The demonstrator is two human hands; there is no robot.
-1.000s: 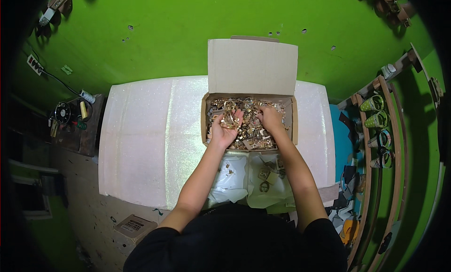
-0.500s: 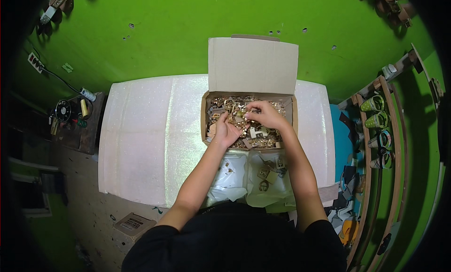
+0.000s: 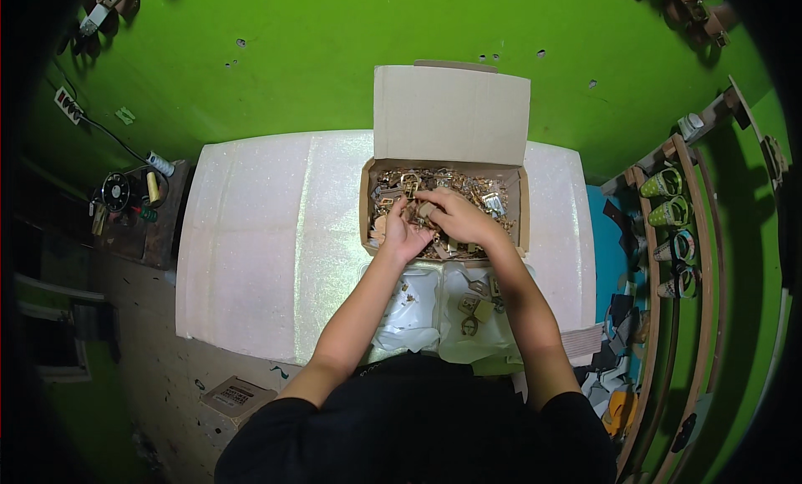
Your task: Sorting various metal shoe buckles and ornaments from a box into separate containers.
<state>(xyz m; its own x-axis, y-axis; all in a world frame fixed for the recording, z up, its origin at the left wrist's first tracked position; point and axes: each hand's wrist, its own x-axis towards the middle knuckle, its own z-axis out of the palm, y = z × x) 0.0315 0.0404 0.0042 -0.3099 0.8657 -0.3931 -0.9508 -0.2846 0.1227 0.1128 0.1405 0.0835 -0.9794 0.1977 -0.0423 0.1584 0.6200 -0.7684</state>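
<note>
Both hands met over the cardboard box (image 3: 374, 225) on the white bench (image 3: 267, 242): left hand (image 3: 407, 233) cupped open under small brass fittings (image 3: 434, 187), right hand (image 3: 455, 217) pinching one. Risk: fittings spilling off the cupped palm.

1 head view, straight down over table (image 3: 251, 250)

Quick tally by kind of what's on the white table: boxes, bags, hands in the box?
Open cardboard box of small metal parts: 1
Clear plastic bags: 2, left bag, right bag
Hands in the box: 2, left hand, right hand
Total: 5
</note>
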